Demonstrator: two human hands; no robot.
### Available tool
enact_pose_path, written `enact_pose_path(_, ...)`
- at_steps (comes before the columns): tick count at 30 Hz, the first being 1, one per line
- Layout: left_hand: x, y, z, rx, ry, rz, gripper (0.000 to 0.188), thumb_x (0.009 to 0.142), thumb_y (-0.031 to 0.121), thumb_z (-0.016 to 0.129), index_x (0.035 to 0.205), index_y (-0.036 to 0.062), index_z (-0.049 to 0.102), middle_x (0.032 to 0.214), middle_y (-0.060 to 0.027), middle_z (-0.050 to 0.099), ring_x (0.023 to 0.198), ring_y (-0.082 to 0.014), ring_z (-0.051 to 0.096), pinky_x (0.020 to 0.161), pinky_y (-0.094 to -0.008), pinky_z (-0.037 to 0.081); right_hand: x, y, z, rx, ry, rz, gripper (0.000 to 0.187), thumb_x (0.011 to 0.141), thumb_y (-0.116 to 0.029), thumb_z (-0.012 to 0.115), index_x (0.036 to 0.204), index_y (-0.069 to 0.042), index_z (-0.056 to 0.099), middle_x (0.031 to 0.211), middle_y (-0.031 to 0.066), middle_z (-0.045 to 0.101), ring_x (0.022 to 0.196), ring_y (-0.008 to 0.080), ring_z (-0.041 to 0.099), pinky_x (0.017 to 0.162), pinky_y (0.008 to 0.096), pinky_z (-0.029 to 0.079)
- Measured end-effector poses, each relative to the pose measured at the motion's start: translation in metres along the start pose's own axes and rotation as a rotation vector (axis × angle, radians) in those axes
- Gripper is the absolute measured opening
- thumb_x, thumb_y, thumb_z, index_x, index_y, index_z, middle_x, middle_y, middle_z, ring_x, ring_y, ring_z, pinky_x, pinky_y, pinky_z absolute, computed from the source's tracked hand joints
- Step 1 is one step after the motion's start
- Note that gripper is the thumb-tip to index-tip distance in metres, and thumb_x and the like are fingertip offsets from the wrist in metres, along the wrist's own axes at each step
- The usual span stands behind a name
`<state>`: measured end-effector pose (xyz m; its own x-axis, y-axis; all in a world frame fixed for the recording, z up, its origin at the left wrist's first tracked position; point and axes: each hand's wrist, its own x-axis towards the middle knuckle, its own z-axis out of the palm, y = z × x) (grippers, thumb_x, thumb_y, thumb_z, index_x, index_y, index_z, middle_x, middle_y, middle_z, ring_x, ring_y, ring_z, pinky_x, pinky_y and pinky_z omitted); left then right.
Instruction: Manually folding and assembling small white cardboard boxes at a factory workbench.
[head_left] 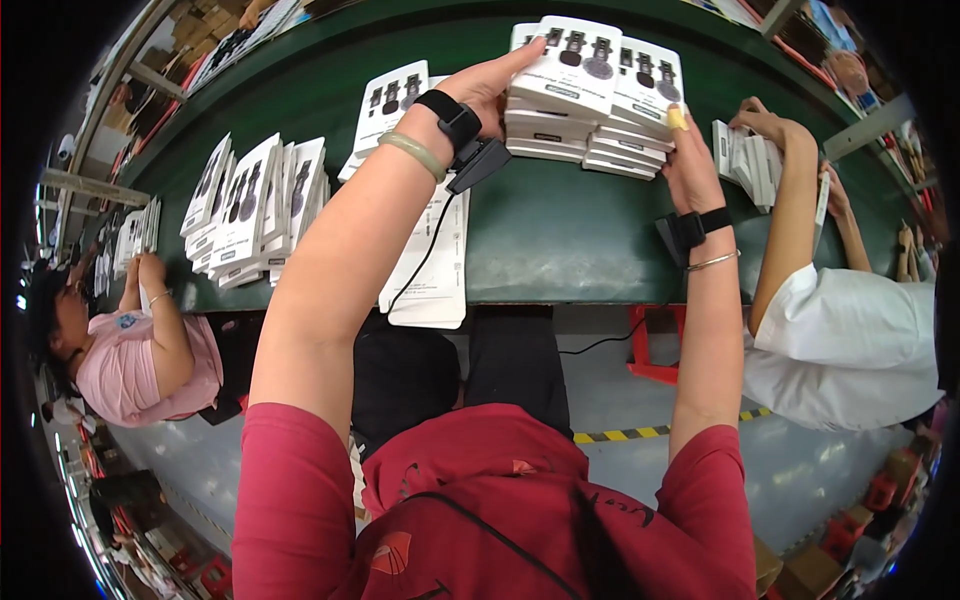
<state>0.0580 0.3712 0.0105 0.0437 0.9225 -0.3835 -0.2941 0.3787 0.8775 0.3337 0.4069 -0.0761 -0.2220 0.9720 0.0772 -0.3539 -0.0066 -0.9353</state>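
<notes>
At the far side of the green bench, flat white printed boxes [566,68] are piled in side-by-side stacks. My left hand [485,88] presses against their left side, one finger reaching along the upper edge. On the opposite side my right hand [692,165] grips the right-hand stack [643,88], a yellow wrap on one fingertip. The boxes sit squeezed between both hands; some of my fingers are hidden. Black straps with small devices circle both wrists. Under my left forearm lie long white printed sheets [432,270], and more white boxes [392,100] rest beyond it.
Several leaning white boxes [258,210] stand on the green bench [560,240] at left. At right, a co-worker in a white shirt [850,345] handles another row of boxes [748,165]. A person in pink [140,360] works at far left. A red stool [655,350] stands below the bench.
</notes>
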Motion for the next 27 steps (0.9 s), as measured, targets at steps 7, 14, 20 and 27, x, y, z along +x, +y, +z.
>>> enact_pose_path(7,-0.096,-0.020,-0.019,0.240,0.248,0.216,0.067,0.088,0.049,0.074,0.130,-0.0010,0.060,0.133,-0.0176,0.062,0.117,-0.0258,0.061,0.102,-0.0440,0.044,-0.015,-0.011,-0.002,-0.142,0.191,0.074,0.061,0.104,-0.037,0.054,0.154,-0.006,0.035,0.143,0.0071,0.051,0.128,0.0184,0.050,0.101,0.0302,0.040)
enact_pose_path(14,-0.173,-0.114,-0.067,1.399,0.701,0.365,0.073,0.081,0.047,0.079,0.124,-0.0072,0.057,0.115,-0.0258,0.060,0.108,-0.0406,0.060,0.091,-0.0452,0.051,-0.112,-0.011,0.047,-0.775,0.083,-0.337,0.063,0.100,-0.025,0.062,0.151,0.003,0.036,0.151,0.0178,0.046,0.140,0.0254,0.043,0.113,0.0340,0.034)
enact_pose_path(20,-0.175,-0.143,-0.089,1.253,0.728,0.289,0.064,0.077,0.040,0.083,0.116,-0.0048,0.060,0.111,-0.0226,0.062,0.105,-0.0386,0.062,0.088,-0.0441,0.052,-0.186,0.017,0.117,-0.916,-0.321,-0.270,0.052,0.095,-0.015,0.065,0.143,-0.001,0.051,0.152,0.0248,0.043,0.142,0.0345,0.042,0.116,0.0382,0.032)
enact_pose_path(27,-0.189,-0.152,-0.083,1.271,0.582,0.342,0.058,0.076,0.037,0.084,0.112,-0.0023,0.060,0.108,-0.0204,0.063,0.098,-0.0388,0.065,0.081,-0.0437,0.055,-0.192,0.048,0.150,-1.113,-0.424,-0.304,0.048,0.092,-0.015,0.064,0.136,0.001,0.054,0.148,0.0286,0.044,0.140,0.0438,0.040,0.117,0.0444,0.032)
